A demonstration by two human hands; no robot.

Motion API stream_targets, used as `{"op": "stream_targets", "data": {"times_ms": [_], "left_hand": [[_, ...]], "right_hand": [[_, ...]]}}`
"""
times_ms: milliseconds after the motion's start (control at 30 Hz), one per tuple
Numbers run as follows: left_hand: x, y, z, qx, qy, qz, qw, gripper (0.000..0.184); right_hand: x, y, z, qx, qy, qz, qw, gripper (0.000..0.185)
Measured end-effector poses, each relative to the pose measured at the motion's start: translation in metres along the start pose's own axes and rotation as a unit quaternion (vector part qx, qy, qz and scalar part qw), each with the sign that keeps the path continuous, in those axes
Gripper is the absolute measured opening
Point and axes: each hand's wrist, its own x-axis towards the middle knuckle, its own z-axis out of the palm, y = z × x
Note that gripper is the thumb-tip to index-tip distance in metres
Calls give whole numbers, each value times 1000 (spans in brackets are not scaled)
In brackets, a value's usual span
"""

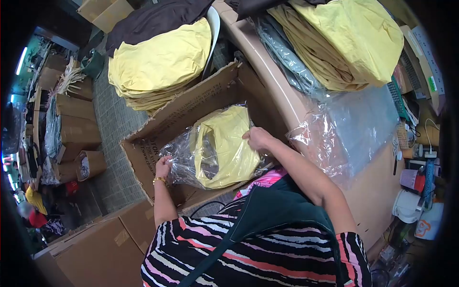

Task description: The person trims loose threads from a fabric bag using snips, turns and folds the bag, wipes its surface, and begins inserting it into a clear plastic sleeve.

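Both hands (163,167) — fingers closed — pinch clear bag (183,167)

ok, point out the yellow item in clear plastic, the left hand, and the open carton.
Yellow item (235,143): head view, on its yellow surface.
Left hand (163,166): head view, middle of the hand.
Open carton (167,123): head view, inner side of a wall.

In the middle, the bagged yellow fabric (233,129) is hiding much of the floor of the carton (217,87); toward 11 o'clock, the wall's printing (184,107) is running too small to read fully. The picture's edge is cutting off a striped shirt (267,251) at 6 o'clock and a yellow stack (351,38) between 1 and 2, while a person (37,218) toward 8 is blurring.
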Motion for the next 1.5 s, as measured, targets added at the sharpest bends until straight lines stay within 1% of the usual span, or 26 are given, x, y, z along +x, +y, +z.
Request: {"op": "stream_targets", "data": {"times_ms": [33,100,133,200,267,333,400,467,600,667,733,800,900,933,967,1000,1033,1067,1100,1133,1200,1233,1300,1400,1467,1500], "left_hand": [[4,-4,5,0,-2,-2,1000,40],[8,-9,16,308,8,32,951,45],[13,-16,24,312,5,27,950,45],[37,-30,52,612,-40,-55,788,60],[89,-75,70,608,-144,-5,781,68],[54,-6,114,515,-146,-64,842,59],[59,-3,145,388,-169,-38,905,53],[71,-7,174,354,-187,0,916,59],[38,61,203,378,-208,31,901,53],[38,95,215,366,-312,101,871,42],[5,180,216,294,-397,92,864,36],[-31,277,212,206,-488,144,836,25],[-134,421,214,66,-419,349,836,14],[-145,442,225,-17,-370,492,788,16],[-188,472,241,-150,-346,447,811,17],[-187,495,250,-109,-297,615,722,41],[-253,546,283,97,-106,796,588,73],[-251,561,293,227,-34,835,500,92],[-244,570,306,319,-25,808,495,85],[-231,581,316,404,-67,762,502,72],[-207,605,329,371,-230,690,578,60],[-212,610,325,372,-216,693,579,60],[-225,616,323,344,-204,770,498,38],[-232,623,330,414,-194,717,526,19],[-220,625,338,398,-190,721,535,14],[-219,627,340,327,-238,711,576,12]], "right_hand": [[0,0,2,-49,-17,22,998,45],[-2,0,8,-94,-39,45,994,43],[-5,-1,11,-114,-60,46,991,42],[-17,-9,8,-135,-81,47,986,42],[-46,-33,-6,-119,-85,-25,989,40],[-59,-36,-3,-111,-85,-46,989,39],[-80,-36,-8,-44,-72,-119,989,41],[-118,-47,-29,-12,-83,-164,983,40],[-219,-51,-84,131,-7,-252,959,35],[-276,-36,-116,241,-18,-196,950,36],[-328,17,-115,355,110,-173,912,34],[-369,76,-98,507,298,-8,809,28],[-405,212,-67,231,553,177,781,25],[-416,249,-57,91,615,224,751,24],[-425,267,-57,72,646,260,714,24],[-430,285,-59,54,670,290,681,24],[-434,327,-62,51,686,285,667,24],[-419,372,-63,-94,731,306,602,24],[-409,397,-70,-234,759,317,518,23],[-408,397,-80,-230,767,302,517,23],[-420,381,-89,0,644,473,601,27],[-428,367,-96,0,652,461,602,27],[-444,341,-106,-5,562,494,663,30],[-449,376,-89,-71,587,425,685,26],[-455,383,-85,-61,562,430,704,24],[-457,383,-86,-52,537,439,719,22]]}}
